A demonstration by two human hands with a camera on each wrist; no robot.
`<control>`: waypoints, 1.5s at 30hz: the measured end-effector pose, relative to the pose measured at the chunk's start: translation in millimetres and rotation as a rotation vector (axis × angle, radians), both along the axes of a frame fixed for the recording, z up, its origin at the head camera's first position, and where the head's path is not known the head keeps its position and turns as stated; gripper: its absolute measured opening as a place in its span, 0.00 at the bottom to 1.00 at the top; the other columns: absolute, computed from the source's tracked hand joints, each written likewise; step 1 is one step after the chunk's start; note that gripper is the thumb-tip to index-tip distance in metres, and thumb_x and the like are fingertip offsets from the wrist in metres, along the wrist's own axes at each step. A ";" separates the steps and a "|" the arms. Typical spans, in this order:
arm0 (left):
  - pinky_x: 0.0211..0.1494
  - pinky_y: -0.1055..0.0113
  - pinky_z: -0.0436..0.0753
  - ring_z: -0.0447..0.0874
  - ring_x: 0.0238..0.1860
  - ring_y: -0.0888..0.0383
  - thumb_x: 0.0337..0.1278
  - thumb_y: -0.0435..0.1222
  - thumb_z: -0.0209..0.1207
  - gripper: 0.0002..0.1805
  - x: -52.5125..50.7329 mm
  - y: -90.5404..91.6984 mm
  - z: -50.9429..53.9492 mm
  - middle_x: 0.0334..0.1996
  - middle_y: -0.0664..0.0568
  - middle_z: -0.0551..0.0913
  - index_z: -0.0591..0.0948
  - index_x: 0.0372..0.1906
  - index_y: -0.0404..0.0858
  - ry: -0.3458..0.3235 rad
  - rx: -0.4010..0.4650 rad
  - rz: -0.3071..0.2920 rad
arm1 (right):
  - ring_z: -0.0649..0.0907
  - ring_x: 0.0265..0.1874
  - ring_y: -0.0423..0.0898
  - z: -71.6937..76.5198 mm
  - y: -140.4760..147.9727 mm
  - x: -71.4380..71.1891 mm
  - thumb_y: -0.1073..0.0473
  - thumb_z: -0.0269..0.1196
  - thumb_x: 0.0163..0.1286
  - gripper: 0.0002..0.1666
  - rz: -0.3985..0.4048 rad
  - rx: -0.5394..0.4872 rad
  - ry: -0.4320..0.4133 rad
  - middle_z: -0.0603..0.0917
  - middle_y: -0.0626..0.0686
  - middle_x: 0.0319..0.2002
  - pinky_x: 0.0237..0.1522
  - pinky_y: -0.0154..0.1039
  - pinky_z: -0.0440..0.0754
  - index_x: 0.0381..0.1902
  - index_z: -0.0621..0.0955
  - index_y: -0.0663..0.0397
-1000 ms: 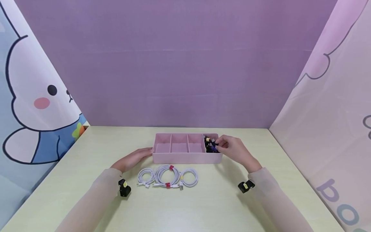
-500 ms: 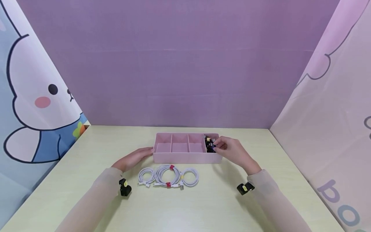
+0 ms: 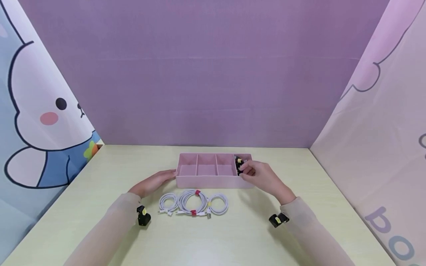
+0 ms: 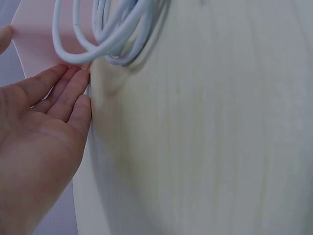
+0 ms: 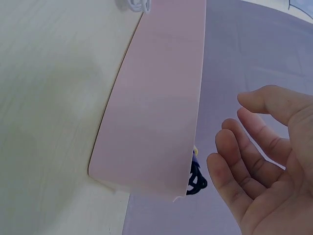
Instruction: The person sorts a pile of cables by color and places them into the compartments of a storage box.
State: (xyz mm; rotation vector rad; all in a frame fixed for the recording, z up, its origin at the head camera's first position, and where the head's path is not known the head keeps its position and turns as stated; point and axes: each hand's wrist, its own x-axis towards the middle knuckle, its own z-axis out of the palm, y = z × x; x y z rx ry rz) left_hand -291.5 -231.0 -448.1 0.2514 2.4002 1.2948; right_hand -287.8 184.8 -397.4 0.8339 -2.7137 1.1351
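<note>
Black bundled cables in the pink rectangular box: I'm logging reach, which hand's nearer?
Right: the right hand hovers above the black cables; the left hand touches the left end of the pink box.

Pale beige sleeves, black wrist cameras with yellow patches

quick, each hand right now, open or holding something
Left hand: open, touching the left end of the pink box.
Right hand: open, loosely curled, holding nothing.
</note>
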 end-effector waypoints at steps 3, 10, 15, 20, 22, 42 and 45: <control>0.74 0.34 0.39 0.41 0.78 0.40 0.74 0.61 0.42 0.39 0.4 0.0 0.1 0.79 0.44 0.54 0.59 0.79 0.42 0.000 0.007 0.001 | 0.82 0.32 0.41 0.4 -2.5 2.2 0.64 0.70 0.65 0.09 0.007 0.012 0.013 0.84 0.45 0.32 0.38 0.37 0.84 0.43 0.85 0.59; 0.74 0.34 0.40 0.41 0.78 0.41 0.75 0.60 0.41 0.38 0.8 0.0 0.6 0.79 0.45 0.54 0.59 0.79 0.43 0.002 0.010 -0.006 | 0.83 0.33 0.40 -0.7 -8.3 8.2 0.65 0.69 0.66 0.07 0.034 0.003 0.002 0.84 0.44 0.32 0.38 0.37 0.84 0.42 0.85 0.58; 0.74 0.33 0.39 0.41 0.78 0.40 0.76 0.59 0.40 0.38 0.6 -0.1 0.3 0.79 0.44 0.53 0.59 0.79 0.43 0.002 0.005 -0.011 | 0.83 0.33 0.41 -2.7 -12.4 12.7 0.65 0.68 0.66 0.05 0.065 0.000 0.001 0.85 0.44 0.32 0.38 0.36 0.84 0.40 0.86 0.56; 0.74 0.34 0.40 0.41 0.78 0.40 0.75 0.60 0.41 0.38 0.6 -0.6 0.0 0.79 0.45 0.54 0.59 0.79 0.42 0.003 0.004 -0.005 | 0.82 0.33 0.40 -5.8 -14.8 15.5 0.64 0.68 0.66 0.04 0.078 0.007 -0.018 0.84 0.44 0.32 0.37 0.36 0.84 0.39 0.86 0.54; 0.74 0.34 0.39 0.41 0.78 0.40 0.75 0.61 0.41 0.39 0.5 -0.5 0.3 0.79 0.44 0.54 0.59 0.79 0.42 0.006 0.003 -0.006 | 0.82 0.33 0.40 -7.0 -15.8 16.4 0.64 0.68 0.66 0.04 0.079 0.016 -0.022 0.84 0.44 0.32 0.37 0.36 0.84 0.39 0.86 0.54; 0.74 0.33 0.39 0.41 0.78 0.40 0.74 0.61 0.42 0.38 1.7 0.4 1.7 0.79 0.45 0.54 0.60 0.79 0.44 0.014 -0.012 0.001 | 0.82 0.33 0.40 -20.5 -28.4 21.4 0.57 0.67 0.69 0.14 0.149 0.107 -0.089 0.85 0.43 0.33 0.36 0.34 0.82 0.47 0.86 0.61; 0.74 0.33 0.39 0.41 0.78 0.40 0.73 0.63 0.42 0.40 2.0 0.0 1.6 0.79 0.45 0.54 0.60 0.79 0.44 0.016 -0.014 0.005 | 0.83 0.35 0.41 -23.7 -30.1 21.0 0.57 0.67 0.69 0.15 0.171 0.110 -0.131 0.85 0.44 0.35 0.37 0.35 0.82 0.48 0.85 0.62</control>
